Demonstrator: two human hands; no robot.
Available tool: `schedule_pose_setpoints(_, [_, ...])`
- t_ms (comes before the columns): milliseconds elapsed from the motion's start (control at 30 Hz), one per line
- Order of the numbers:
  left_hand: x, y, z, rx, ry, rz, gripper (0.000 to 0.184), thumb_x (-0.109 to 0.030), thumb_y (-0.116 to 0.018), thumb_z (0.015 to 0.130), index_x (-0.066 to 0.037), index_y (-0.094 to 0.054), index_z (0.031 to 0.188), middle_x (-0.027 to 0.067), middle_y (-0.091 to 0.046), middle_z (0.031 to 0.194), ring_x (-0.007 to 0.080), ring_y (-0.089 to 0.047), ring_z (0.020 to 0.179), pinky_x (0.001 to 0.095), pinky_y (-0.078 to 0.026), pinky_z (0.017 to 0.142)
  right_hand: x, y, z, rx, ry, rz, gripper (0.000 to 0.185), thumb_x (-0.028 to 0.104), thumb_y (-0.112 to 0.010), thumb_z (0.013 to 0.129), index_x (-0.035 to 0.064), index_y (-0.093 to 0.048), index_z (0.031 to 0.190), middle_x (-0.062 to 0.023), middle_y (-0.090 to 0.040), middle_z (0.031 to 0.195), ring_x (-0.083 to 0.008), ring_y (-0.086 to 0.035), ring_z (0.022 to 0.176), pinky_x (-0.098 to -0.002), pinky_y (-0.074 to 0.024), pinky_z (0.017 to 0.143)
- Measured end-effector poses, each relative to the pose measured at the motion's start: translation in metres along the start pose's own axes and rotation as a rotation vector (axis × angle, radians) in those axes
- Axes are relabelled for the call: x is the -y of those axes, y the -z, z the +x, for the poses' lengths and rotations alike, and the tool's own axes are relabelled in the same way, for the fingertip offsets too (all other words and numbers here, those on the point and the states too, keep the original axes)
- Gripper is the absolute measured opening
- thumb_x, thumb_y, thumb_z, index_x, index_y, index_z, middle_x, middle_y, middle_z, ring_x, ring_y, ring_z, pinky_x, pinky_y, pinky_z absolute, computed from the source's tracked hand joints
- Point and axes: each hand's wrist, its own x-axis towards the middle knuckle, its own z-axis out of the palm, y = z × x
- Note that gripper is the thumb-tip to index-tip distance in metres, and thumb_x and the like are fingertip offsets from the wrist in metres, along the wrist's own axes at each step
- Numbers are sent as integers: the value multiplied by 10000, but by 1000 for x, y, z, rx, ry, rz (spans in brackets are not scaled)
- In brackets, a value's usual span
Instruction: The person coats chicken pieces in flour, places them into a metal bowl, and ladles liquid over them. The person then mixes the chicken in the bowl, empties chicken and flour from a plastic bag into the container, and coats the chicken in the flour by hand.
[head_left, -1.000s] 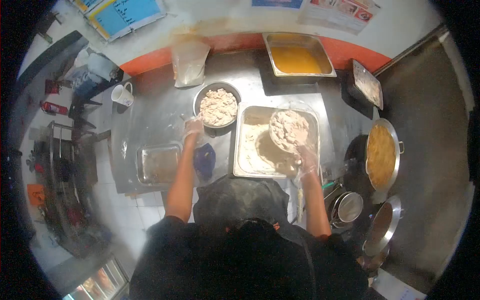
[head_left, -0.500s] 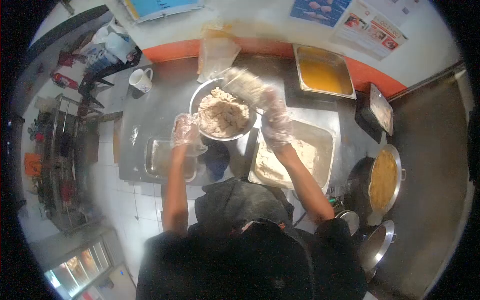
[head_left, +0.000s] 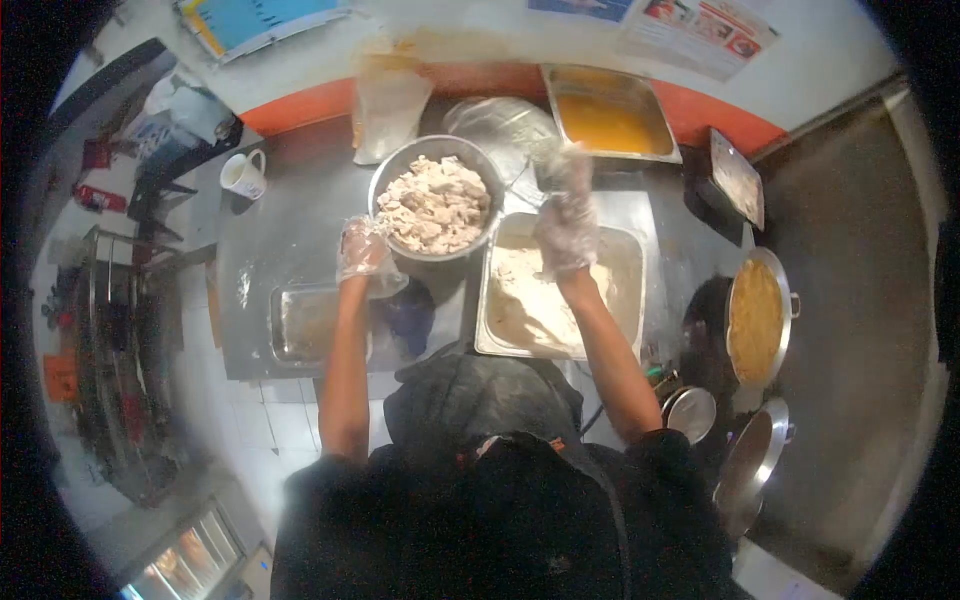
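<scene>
Plastic, thin and crinkled, covers the right hand (head_left: 568, 228) and the left hand (head_left: 364, 250). From where I stand, the right is a blur at the far edge of the tray (head_left: 628, 290); its fingers look closed round the handle of a basket (head_left: 500, 122), though I can't make out each one. That basket, smeared too, hangs ahead, past the far right side of the bowl (head_left: 460, 147).

The left sits at the bowl's near left edge, probably to keep it from sliding. Its fingers seem bent toward the rim, but I can't tell whether they pinch it or merely lie against it.

Pale chunks (head_left: 435, 210) heap the bowl. White powder (head_left: 530, 300) lies in the tray, mostly toward its left side. Bowl and tray are close neighbours, I'd guess to keep the reach between them short.

Farther out on the surface (head_left: 250, 225), a shallow pan (head_left: 283, 325) lies by the left forearm, something dark blue (head_left: 408, 315) on that arm's other side. A bag (head_left: 390, 115) leans at the wall behind the bowl. Yellow liquid (head_left: 610, 122) fills part of a deep pan (head_left: 600, 153) at the back, perhaps kept there out of the elbows' way. The mug (head_left: 242, 177) stands well apart.
</scene>
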Motion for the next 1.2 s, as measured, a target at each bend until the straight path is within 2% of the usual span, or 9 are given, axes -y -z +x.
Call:
schedule_pose_setpoints(133, [16,-82,19,225,98,118,318,-296,-514,767,-53,-596,955,161,-587,909,350,-520,882,413,-398,790,-32,65,-15,-211,-763,285,593,25,-501,771,113,-276,1313,-137,-553,1038,-167,-535,709,-286,-480,616])
schedule_pose_setpoints(333, [5,-133,5,503,219,242,393,-327,-532,758,-63,-557,1047,180,-558,1029,354,-497,983,417,-386,847,-154,165,-123,-241,-775,-578,251,248,-532,803,36,-630,894,-81,-613,791,-179,-545,697,-311,-427,651])
schedule_pose_setpoints(533, [-74,14,18,673,117,293,457,-302,-527,764,-75,-479,1157,163,-492,1161,315,-476,1045,390,-376,895,-160,175,-179,-473,-972,-146,234,263,-491,802,66,-605,858,-103,-590,737,-218,-546,631,-336,-422,589])
schedule_pose_setpoints(600, [-110,2,10,490,-81,72,454,-336,-483,812,-69,-458,1179,166,-495,1147,306,-477,1039,376,-382,896,-161,180,-186,-219,-403,-541,207,241,-456,793,97,-581,874,-111,-581,743,-270,-536,646,-351,-419,599])
schedule_pose_setpoints(700, [-173,-60,2,362,-229,-471,577,-442,-496,803,-57,-411,1224,171,-459,1191,282,-455,1077,358,-365,919,-129,175,-157,-4,-782,-476,406,349,-485,847,-6,-594,1012,-143,-612,973,-199,-564,881,-303,-415,778])
schedule_pose_setpoints(767, [-216,-93,11,612,-490,-38,635,-479,-470,801,-74,-344,1274,154,-355,1289,265,-332,1183,350,-265,988,-108,167,-136,-64,-935,-299,417,366,-441,865,11,-592,1023,-140,-609,992,-226,-557,926,-310,-400,822])
schedule_pose_setpoints(800, [-255,-69,25,971,-406,168,651,-482,-430,817,-95,-281,1320,135,-268,1362,251,-214,1278,345,-176,1045,-106,167,-129,-60,-1042,-220,431,382,-412,874,23,-587,1036,-134,-607,999,-246,-550,945,-315,-385,849])
schedule_pose_setpoints(1100, [-240,-128,-37,1010,-311,27,725,-506,-512,747,-25,-349,1264,219,-366,1275,342,-335,1198,401,-265,993,-183,170,-164,3,-666,-300,379,377,-428,836,32,-583,827,-125,-600,881,-251,-514,876,-344,-337,865])
schedule_pose_setpoints(1200, [-236,-118,-39,1140,-159,-147,631,-444,-557,701,-58,-454,1189,151,-483,1196,306,-453,1106,349,-366,920,-141,171,-135,-27,-1107,0,317,320,-431,841,43,-577,788,-132,-580,805,-236,-522,789,-359,-344,828])
